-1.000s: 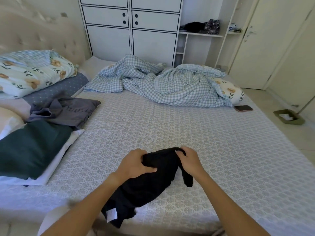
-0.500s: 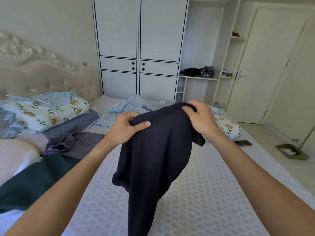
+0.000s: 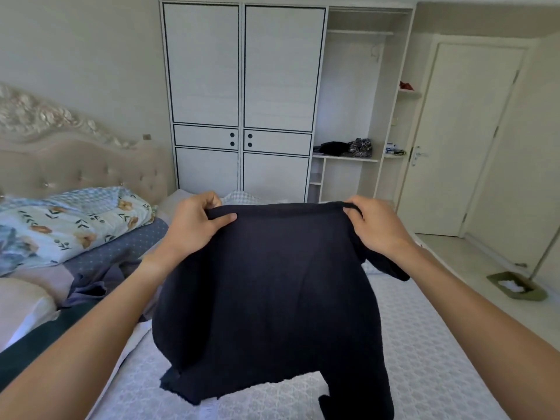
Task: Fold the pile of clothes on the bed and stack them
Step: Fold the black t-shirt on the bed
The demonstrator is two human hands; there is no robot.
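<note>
Grip: left hand (image 3: 194,227) pinches the top edge of the dark garment (image 3: 272,298) at its left corner, thumb laid across the front, fingers curled behind. Right hand (image 3: 375,228) pinches the same edge at the right corner, fingers hooked over the hem. Both hands grasp cloth; neither is free.

Item: one dark navy or black garment, held up in the air above the bed (image 3: 424,359), top edge pulled fairly straight between the two hands. The body hangs loose; one part trails lower at the right, a short flap pokes out beside the right wrist.

Handling, judged: soft, limp, light. It drapes and bows without support, so it will not keep a shape until laid flat. Not slippery by the look of the matte weave; not fragile. Best hold: the two top corners, as now, then lower onto the mattress and smooth.

Markings: a small pale tag (image 3: 209,409) shows at the lower edge; print unreadable. No brand or other writing legible.

Nearby: other clothes (image 3: 88,286) lie at the left of the bed, beside floral pillows (image 3: 75,219).
</note>
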